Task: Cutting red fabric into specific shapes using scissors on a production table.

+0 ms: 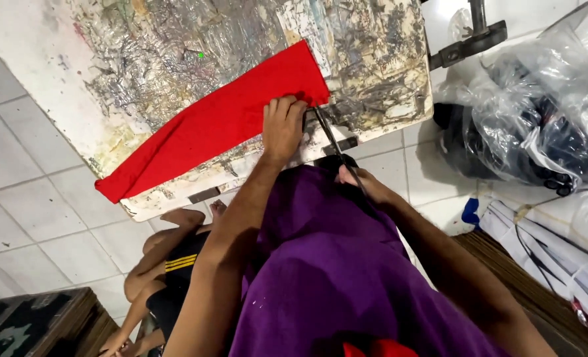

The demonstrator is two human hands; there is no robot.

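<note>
The left hand (282, 125) is pressing flat on the soft, light red cloth (218, 122) lying on the desk (49, 73). The right hand (363, 185) is gripping black scissors (333, 142), pinching the handles; the limp cloth probably needs holding near the cut.

My work board (56, 79) is white at the edges and crusted with old paint and crumpled silvery film. 1 folded red cloth (214, 122) lies slantwise across it, under my left hand (282, 125), with scissors (330, 139) at its near edge.

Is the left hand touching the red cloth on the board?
Touching. The head view shows the left hand pressing its fingers flat onto the near edge of the red cloth, with no gap between them.
</note>
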